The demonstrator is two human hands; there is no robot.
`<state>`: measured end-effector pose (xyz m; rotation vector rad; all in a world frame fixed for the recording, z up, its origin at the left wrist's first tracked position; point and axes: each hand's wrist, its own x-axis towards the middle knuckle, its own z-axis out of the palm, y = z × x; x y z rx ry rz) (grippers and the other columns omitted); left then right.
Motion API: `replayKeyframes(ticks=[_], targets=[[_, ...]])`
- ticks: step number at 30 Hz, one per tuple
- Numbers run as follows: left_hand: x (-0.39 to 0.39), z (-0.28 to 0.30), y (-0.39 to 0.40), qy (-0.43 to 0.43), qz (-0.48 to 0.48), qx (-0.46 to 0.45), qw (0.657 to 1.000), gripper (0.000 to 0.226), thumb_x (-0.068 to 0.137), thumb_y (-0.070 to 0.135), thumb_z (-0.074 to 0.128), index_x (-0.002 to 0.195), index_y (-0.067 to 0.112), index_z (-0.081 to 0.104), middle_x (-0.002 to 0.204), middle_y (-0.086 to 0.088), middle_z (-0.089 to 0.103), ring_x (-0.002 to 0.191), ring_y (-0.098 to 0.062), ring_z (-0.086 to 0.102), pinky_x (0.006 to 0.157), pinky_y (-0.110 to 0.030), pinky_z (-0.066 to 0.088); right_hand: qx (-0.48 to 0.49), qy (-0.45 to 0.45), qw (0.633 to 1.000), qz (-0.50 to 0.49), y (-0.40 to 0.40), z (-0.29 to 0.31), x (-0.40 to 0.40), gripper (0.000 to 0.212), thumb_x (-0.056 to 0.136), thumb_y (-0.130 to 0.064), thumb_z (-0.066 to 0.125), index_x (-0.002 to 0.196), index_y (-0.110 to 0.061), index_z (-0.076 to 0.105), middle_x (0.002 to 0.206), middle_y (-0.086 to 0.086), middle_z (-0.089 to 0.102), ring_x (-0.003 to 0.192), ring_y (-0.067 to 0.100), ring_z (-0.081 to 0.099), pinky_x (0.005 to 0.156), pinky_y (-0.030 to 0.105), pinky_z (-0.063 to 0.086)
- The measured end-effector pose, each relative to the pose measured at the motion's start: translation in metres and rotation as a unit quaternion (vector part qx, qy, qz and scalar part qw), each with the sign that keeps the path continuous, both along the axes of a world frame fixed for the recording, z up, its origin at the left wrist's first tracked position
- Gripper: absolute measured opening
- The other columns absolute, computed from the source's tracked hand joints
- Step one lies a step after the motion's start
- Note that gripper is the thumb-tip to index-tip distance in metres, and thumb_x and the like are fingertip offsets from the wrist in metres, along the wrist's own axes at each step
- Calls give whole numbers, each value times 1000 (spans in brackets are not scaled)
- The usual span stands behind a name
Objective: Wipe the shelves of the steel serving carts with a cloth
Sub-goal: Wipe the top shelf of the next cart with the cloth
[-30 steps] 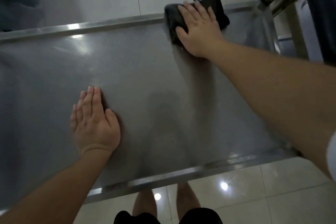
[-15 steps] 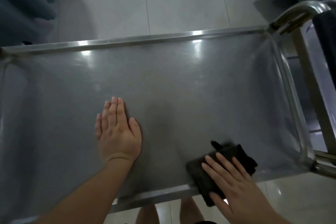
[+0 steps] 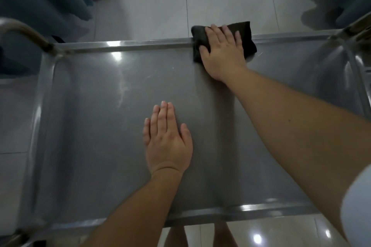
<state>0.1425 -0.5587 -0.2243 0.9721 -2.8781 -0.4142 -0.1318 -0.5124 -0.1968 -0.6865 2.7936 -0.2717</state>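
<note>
Cloth lies on the top shelf's far rim, pinned under the flat right hand, probably to scrub that edge, while the open left hand rests palm-down, holding nothing, seemingly steadying the cart

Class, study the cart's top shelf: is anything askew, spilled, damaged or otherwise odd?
Nothing is spilled or broken. The dark cloth under the right hand overhangs the shelf's far rim, and a pale smear streaks the steel ahead of the flat left hand.

Left hand lies flat, fingers straight; right hand reaches forward, palm down.
</note>
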Motion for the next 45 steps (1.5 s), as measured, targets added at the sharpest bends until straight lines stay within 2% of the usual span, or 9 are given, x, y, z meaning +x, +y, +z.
replayKeyframes(ticks=[9, 13, 17, 20, 24, 30, 34, 38, 45], targets=[[1, 15, -12, 47, 21, 121, 991, 64, 100, 36, 32, 161, 22, 42, 169, 7, 34, 158, -10, 22, 128, -25, -3, -13, 2, 997, 71, 120, 7, 222, 64, 102, -49, 40, 161, -24, 36, 168, -4, 32, 159, 18, 17, 128, 50, 11], [8, 31, -43, 121, 7, 265, 957, 64, 98, 41, 31, 150, 15, 56, 160, -1, 49, 151, -18, 40, 128, -35, 20, 50, -40, 986, 153, 185, 21, 328, 66, 104, -53, 37, 164, -28, 27, 171, -10, 22, 160, 17, 12, 124, 52, 17], [58, 32, -121, 101, -41, 122, 987, 57, 101, 40, 35, 147, 14, 58, 155, -9, 54, 142, -30, 51, 117, -51, 37, 95, -45, 980, 170, 181, 23, 338, 65, 105, -55, 34, 165, -32, 24, 172, -12, 19, 160, 14, 9, 124, 47, 12], [106, 30, -178, 19, -32, 21, 999, 58, 102, 39, 35, 152, 14, 52, 159, -11, 48, 146, -30, 45, 119, -48, 29, 65, -25, 983, 171, 132, 17, 291, 64, 105, -52, 31, 164, -28, 27, 171, -9, 21, 160, 16, 9, 128, 47, 8], [137, 19, -201, -35, -52, -2, 998, 63, 101, 42, 32, 160, 19, 41, 167, -4, 38, 156, -23, 30, 125, -44, 20, -1, 4, 995, 102, 27, 5, 182, 65, 102, -48, 33, 159, -16, 41, 165, 5, 39, 155, 29, 29, 125, 54, 16], [138, 14, -200, -19, -50, -8, 999, 63, 101, 41, 33, 160, 22, 41, 168, 0, 36, 158, -19, 27, 128, -45, 19, 48, -36, 998, 27, -96, 6, 61, 67, 109, -50, 22, 167, -19, 10, 175, -1, 4, 160, 24, 0, 128, 49, -5], [137, 13, -201, -26, -50, -6, 998, 62, 102, 43, 33, 161, 25, 38, 169, 1, 35, 159, -18, 25, 129, -44, 16, 19, -21, 999, 26, -94, 0, 118, 68, 107, -50, 26, 167, -19, 14, 174, 0, 11, 160, 22, 4, 128, 48, -5], [137, 15, -202, -38, -47, 1, 998, 62, 102, 43, 32, 162, 26, 35, 170, 3, 33, 159, -16, 22, 129, -41, 13, -55, 8, 989, 138, -30, 1, 251, 66, 104, -48, 39, 162, -17, 34, 168, 2, 32, 158, 24, 20, 128, 51, 9], [136, 22, -200, -40, -46, 17, 998, 61, 101, 43, 33, 159, 26, 38, 168, 2, 36, 158, -18, 25, 127, -42, 14, 16, -109, 972, 209, 78, 23, 381, 84, 98, -70, 39, 167, -27, 15, 174, -9, 8, 160, 14, -3, 128, 50, 1]])
